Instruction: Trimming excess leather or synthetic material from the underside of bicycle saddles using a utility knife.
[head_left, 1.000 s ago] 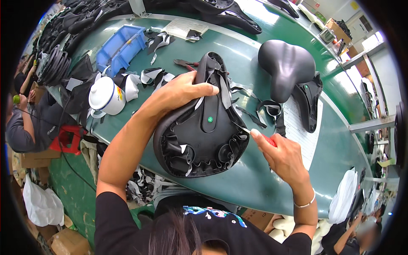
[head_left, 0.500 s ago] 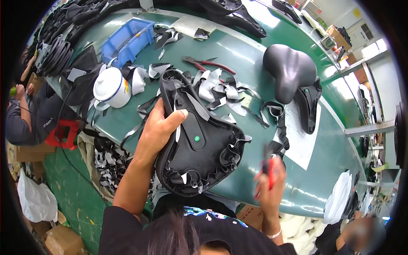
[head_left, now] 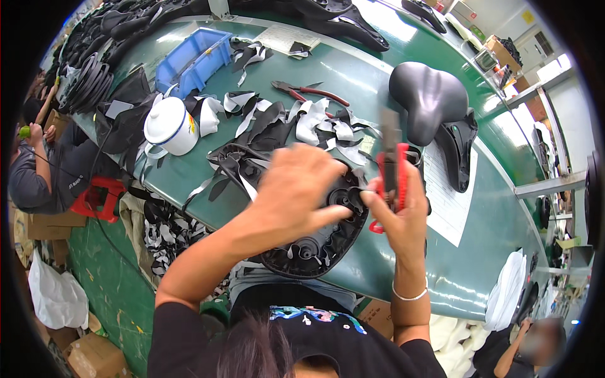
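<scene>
A black bicycle saddle lies underside up at the table's near edge, its cover edge puckered around the rim and its narrow end pointing away to the left. Over its middle is my left hand, blurred, thumb and fingers apart with nothing seen between them; it hides much of the underside. At the saddle's right side, my right hand is closed around red-handled pliers. Their dark grey head points away from me and is smeared by motion. My right thumb is close to the saddle's rim; whether it touches cannot be made out.
Black and white scraps lie beyond the saddle, near another red-handled pair of pliers. A white lidded mug and blue bin stand left. A finished saddle rests by a paper sheet. Other people work at both sides.
My left hand has let go of the saddle's narrow end and moved right over its middle. The saddle's narrow end has swung left and nearer. My right hand has raised the pliers beside it.
</scene>
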The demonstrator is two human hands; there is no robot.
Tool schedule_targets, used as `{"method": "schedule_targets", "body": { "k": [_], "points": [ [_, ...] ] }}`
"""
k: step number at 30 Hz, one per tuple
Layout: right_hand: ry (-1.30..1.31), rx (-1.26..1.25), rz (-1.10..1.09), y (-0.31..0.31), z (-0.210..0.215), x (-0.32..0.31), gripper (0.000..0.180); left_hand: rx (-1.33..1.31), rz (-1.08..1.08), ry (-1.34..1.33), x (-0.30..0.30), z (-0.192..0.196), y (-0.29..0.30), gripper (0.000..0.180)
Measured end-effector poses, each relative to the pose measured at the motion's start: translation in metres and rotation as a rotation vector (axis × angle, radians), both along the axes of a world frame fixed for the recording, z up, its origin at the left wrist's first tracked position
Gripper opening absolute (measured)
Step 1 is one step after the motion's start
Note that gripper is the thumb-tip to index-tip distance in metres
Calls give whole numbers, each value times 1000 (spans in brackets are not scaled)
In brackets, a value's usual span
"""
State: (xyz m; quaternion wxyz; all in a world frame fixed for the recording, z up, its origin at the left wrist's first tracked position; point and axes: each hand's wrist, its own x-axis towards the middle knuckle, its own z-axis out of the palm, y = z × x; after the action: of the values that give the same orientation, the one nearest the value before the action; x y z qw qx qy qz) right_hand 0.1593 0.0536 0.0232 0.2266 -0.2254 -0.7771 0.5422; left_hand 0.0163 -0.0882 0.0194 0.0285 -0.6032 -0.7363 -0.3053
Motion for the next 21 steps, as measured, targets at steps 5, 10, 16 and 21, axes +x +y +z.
{"method": "schedule_targets", "body": {
  "k": [5, 10, 16, 21],
  "points": [
    [35, 157, -27, 8, -8, 38, 62, 11, -156, -166, -13, -29, 30, 20],
    [-256, 679, 259, 24, -9, 64, 50, -16, -148, -355, -11, -19, 35, 34],
    [-462, 769, 171, -10, -11, 68, 54, 217, 71, -1263, -12, -2, 30, 34],
    [-512, 634, -27, -49, -8, 77, 51, 822, -326, -2009, -25, -12, 12, 27]
  ]
}}
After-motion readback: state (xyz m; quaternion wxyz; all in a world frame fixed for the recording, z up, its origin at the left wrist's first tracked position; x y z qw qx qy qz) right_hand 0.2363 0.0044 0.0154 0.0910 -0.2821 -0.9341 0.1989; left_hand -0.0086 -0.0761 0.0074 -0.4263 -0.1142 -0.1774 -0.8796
